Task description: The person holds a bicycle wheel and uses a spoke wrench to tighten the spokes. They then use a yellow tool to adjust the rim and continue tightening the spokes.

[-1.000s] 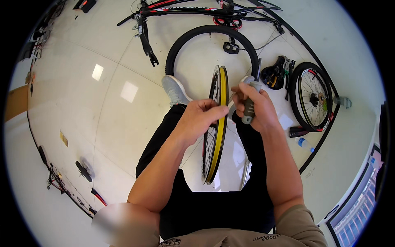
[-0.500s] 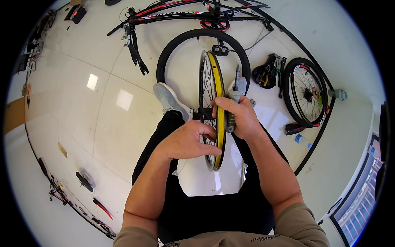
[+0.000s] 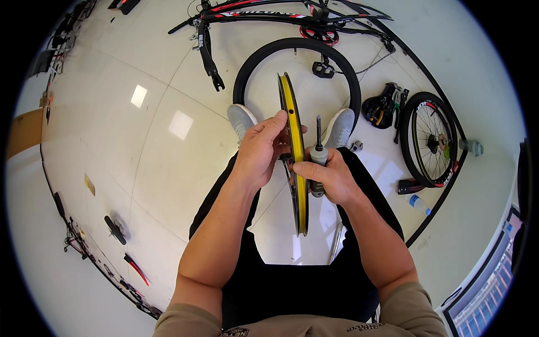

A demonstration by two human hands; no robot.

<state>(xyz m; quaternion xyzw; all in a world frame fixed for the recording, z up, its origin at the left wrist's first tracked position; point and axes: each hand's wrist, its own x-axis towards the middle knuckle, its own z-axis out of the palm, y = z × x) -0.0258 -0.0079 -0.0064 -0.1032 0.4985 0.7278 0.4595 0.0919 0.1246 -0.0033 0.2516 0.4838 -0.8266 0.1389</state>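
Note:
A bicycle wheel without its tyre point(image 3: 301, 196) stands edge-on between my knees, yellow rim tape lining its channel. My left hand point(image 3: 259, 150) is closed on the rim, its thumb on the far upper part and its fingers reaching behind. Lower down, my right hand point(image 3: 337, 177) presses its thumb on the yellow tape. That same hand holds a screwdriver point(image 3: 318, 155) with a grey handle, its dark shaft pointing away from me. The wheel's spokes and hub are mostly hidden. Beyond the wheel, a loose black tyre point(image 3: 295, 42) lies on the floor around my shoes.
A black and red bicycle frame point(image 3: 264, 16) lies at the far side, a pedal point(image 3: 323, 69) near the tyre. To the right are a saddle point(image 3: 376, 112), a wheel with its tyre point(image 3: 408, 137) near the wall and a plastic bottle point(image 3: 419, 204). Bicycle parts line the left wall.
My left hand has moved from the near part of the rim up to its far part. The wheel has turned more edge-on. The view has shifted, moving the surroundings rightward.

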